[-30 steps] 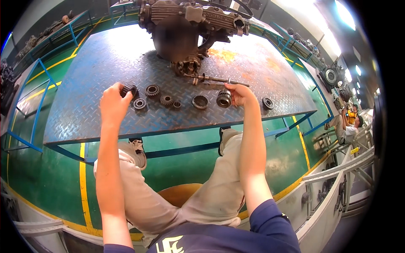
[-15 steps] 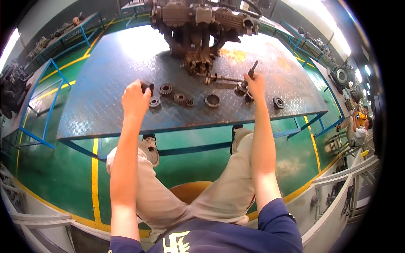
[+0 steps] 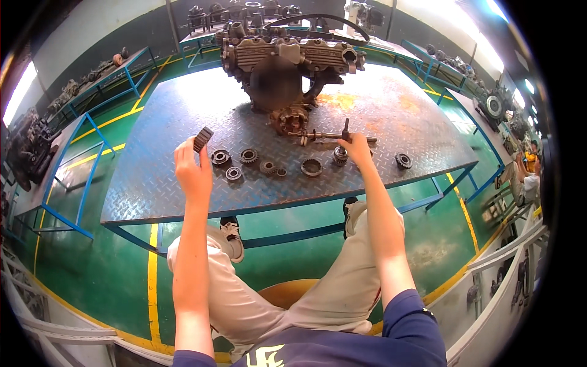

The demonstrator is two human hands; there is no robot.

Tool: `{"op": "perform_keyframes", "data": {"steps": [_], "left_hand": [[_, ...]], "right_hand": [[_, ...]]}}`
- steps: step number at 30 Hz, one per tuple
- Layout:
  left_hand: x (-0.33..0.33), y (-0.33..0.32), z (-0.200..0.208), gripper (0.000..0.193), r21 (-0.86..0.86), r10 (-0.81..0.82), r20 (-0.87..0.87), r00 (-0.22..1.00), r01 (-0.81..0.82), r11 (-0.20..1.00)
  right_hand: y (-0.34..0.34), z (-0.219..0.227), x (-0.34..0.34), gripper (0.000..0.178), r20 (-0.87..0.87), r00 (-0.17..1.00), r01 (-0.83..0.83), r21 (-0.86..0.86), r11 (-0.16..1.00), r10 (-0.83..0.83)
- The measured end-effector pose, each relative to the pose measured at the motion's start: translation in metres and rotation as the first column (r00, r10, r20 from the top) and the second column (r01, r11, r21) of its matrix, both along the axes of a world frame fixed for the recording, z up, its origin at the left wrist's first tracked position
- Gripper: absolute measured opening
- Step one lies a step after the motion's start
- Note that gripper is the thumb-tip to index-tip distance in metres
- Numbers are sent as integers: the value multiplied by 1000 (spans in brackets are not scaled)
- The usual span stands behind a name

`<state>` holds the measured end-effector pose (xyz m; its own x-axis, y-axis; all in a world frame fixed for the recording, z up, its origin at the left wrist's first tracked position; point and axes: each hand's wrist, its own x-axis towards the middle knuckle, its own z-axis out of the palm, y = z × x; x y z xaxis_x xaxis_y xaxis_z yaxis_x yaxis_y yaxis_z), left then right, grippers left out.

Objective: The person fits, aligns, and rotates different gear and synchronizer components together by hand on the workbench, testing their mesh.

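Note:
My left hand (image 3: 193, 169) is closed around a dark toothed gear (image 3: 203, 139), raised above the left part of the metal table. My right hand (image 3: 357, 150) grips the upper part of an upright gear shaft (image 3: 346, 129); a gear cluster (image 3: 340, 156) shows at its lower end, on or just over the tabletop. Between my hands lie several loose gears, among them a toothed ring (image 3: 312, 167), a dark gear (image 3: 249, 156) and a small bright ring (image 3: 233, 174). Another gear (image 3: 403, 161) rests to the right of my right hand.
A large engine (image 3: 293, 52) stands on the far part of the blue-framed table (image 3: 153, 162), partly covered by a dark blur. In front of it lies a long rod (image 3: 327, 136). Side benches (image 3: 101, 70) hold machine parts. A person (image 3: 527, 174) sits at the far right.
My left hand has lifted its gear and turned it, uncovering another gear beneath. My right hand has brought the shaft leftward and more upright. The view has tilted up, showing more of the engine.

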<state>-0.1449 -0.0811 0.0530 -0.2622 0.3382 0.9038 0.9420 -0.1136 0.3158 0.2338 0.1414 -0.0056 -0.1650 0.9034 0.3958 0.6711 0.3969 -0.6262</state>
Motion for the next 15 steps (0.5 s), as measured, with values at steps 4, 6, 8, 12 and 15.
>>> {"op": "perform_keyframes", "data": {"steps": [4, 6, 8, 12, 15], "left_hand": [[4, -6, 7, 26, 95, -6, 55, 998, 1, 996], [4, -11, 11, 26, 114, -10, 73, 997, 1, 994], [3, -14, 15, 25, 131, -24, 86, 996, 12, 991], [-5, -17, 16, 26, 115, 5, 106, 994, -17, 993], [-9, -12, 15, 27, 119, 28, 152, 988, -46, 992]], "right_hand": [[6, -7, 5, 36, 25, 1000, 10, 25, 1000, -11], [11, -10, 13, 36, -33, 999, 9, -16, 1000, -10], [10, -9, 18, 34, -52, 999, 13, -64, 998, -16], [-25, 12, 5, 37, 38, 992, 125, -103, 987, -122], [-51, 41, -15, 43, 326, 882, 398, -128, 909, -340]]}}
